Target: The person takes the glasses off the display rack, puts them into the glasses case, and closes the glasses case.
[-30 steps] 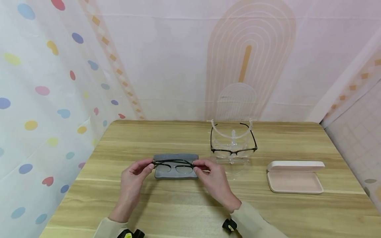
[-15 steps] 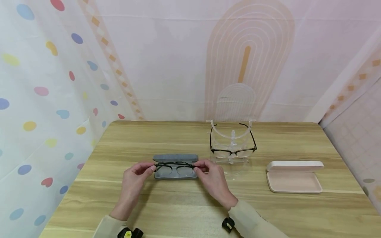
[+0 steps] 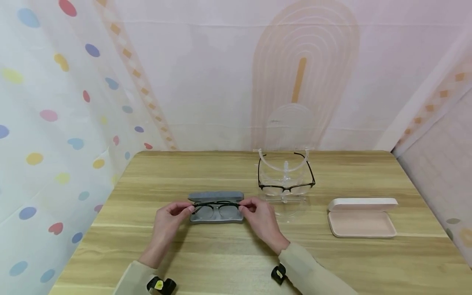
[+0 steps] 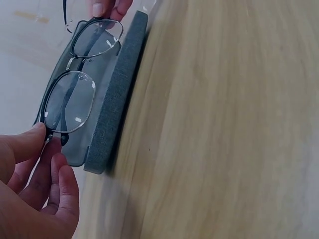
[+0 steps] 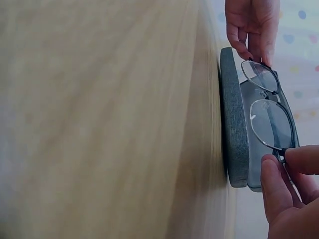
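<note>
You are working at a wooden table [image 3: 221, 262] set against a patterned backdrop [image 3: 206, 82]. At the rear, right of centre, stands a clear stand [image 3: 286, 167] bearing the display glasses [image 3: 284, 188], arms unfolded. Right of the stand, nearer you, lies the pink case [image 3: 361, 225], lid raised. Directly ahead of you sits the grey case [image 3: 215, 196], its lid raised on the far side and its long side running left to right.

Your left hand [image 3: 167, 219] and right hand [image 3: 262, 221] are positioned at opposite ends of the held glasses [image 3: 216, 204]. Neither hand is nearer; the frame spans the gap between them, its long axis running left to right, roughly parallel to the grey case. Seen from the head view, the frame falls within the outline of that case, lenses toward you, arms folded behind.

Finger state: left thumb and fingers pinch the left hinge end; right thumb and fingers pinch the right hinge end. Whether the frame touches the floor of the grey case cannot be confirmed from these angles.
</note>
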A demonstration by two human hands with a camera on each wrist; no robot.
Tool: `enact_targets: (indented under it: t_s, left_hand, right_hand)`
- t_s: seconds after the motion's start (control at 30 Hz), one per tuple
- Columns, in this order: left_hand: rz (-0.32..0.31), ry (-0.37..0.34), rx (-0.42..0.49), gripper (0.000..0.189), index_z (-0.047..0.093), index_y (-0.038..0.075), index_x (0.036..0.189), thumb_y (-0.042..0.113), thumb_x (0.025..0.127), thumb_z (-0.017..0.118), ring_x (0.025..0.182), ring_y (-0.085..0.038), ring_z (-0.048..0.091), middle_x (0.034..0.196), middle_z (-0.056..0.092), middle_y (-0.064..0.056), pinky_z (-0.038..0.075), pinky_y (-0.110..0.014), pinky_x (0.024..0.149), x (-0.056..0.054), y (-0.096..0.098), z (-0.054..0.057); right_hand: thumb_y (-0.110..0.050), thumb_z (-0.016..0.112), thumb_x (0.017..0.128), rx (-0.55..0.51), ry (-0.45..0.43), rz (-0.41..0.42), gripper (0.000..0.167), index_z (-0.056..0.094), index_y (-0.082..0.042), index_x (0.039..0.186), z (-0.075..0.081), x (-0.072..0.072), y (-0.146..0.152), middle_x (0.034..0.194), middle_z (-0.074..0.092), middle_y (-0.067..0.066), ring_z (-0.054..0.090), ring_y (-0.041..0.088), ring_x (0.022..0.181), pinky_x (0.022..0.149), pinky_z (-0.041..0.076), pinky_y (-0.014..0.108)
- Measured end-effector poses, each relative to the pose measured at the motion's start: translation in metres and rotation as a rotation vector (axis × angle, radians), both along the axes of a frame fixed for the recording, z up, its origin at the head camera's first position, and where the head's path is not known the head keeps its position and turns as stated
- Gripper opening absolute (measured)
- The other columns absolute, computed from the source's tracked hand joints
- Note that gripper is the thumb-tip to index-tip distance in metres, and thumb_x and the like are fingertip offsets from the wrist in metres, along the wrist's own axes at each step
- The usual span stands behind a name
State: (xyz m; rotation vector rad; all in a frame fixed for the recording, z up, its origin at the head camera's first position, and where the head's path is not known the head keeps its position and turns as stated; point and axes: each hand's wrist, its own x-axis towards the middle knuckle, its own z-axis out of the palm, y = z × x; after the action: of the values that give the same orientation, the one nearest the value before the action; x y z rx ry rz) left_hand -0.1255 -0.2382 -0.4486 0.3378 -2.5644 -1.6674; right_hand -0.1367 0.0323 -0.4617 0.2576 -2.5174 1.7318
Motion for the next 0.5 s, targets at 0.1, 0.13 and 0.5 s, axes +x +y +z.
enact_targets:
  t_s: [0.1,0.13,0.5]
  left_hand:
    - [-0.016,-0.016,-0.013,0.028,0.076,0.000,0.112,0.021,0.095,0.078,0.092,-0.008,0.061,0.112,0.073,-0.008,0.051,-0.018,0.077,-0.0013,-0.0022,-0.0015]
    - [-0.019,-0.023,-0.019,0.028,0.076,0.000,0.112,0.021,0.095,0.078,0.092,-0.008,0.061,0.112,0.073,-0.008,0.051,-0.018,0.077,-0.0015,-0.0030,-0.0019]
    - [-0.043,-0.046,-0.071,0.023,0.076,-0.002,0.110,0.015,0.094,0.078,0.088,-0.010,0.061,0.108,0.073,-0.009,0.051,-0.020,0.072,-0.0099,-0.0009,-0.0076]
  right_hand:
    - [-0.006,0.073,0.093,0.010,0.017,0.010,0.007,0.078,-0.006,0.098,-0.0013,-0.0016,-0.0008,0.093,0.075,0.002,0.067,0.012,0.082,0.072,0.056,0.024]
    - [-0.005,0.073,0.093,0.014,0.019,0.014,0.007,0.078,-0.006,0.097,-0.0017,-0.0022,-0.0012,0.094,0.076,0.003,0.068,0.012,0.082,0.072,0.056,0.024]
    - [-0.006,0.075,0.090,0.071,-0.013,0.016,0.006,0.079,-0.006,0.094,-0.0013,-0.0079,0.0017,0.093,0.076,0.002,0.066,0.012,0.083,0.073,0.054,0.027]
